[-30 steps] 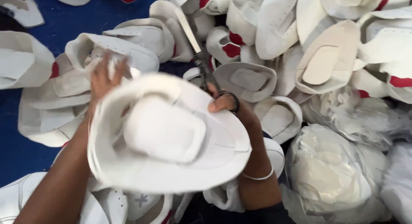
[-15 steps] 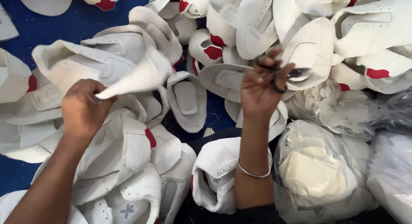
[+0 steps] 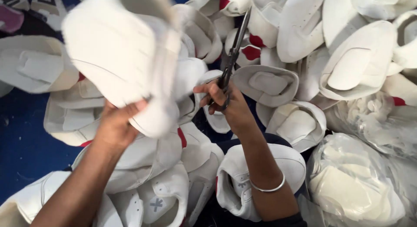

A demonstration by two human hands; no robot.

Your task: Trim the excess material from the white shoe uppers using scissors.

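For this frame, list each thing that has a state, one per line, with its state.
left hand: closed on a white shoe upper, raised.
white shoe upper: lifted above the pile, motion-blurred.
right hand: fingers through the scissors' handles.
scissors: held with blades pointing up, closed or nearly so.
pile of white uppers: loose, heaped, overlapping.
clear plastic bags: filled with white pieces, lying at the right.
bangle: worn on the right wrist.

Shoe upper (image 3: 126, 57) raised at left in left hand (image 3: 115, 127); scissors (image 3: 232, 53) in right hand (image 3: 232, 109) just right; bagged pieces (image 3: 356, 183) near right.
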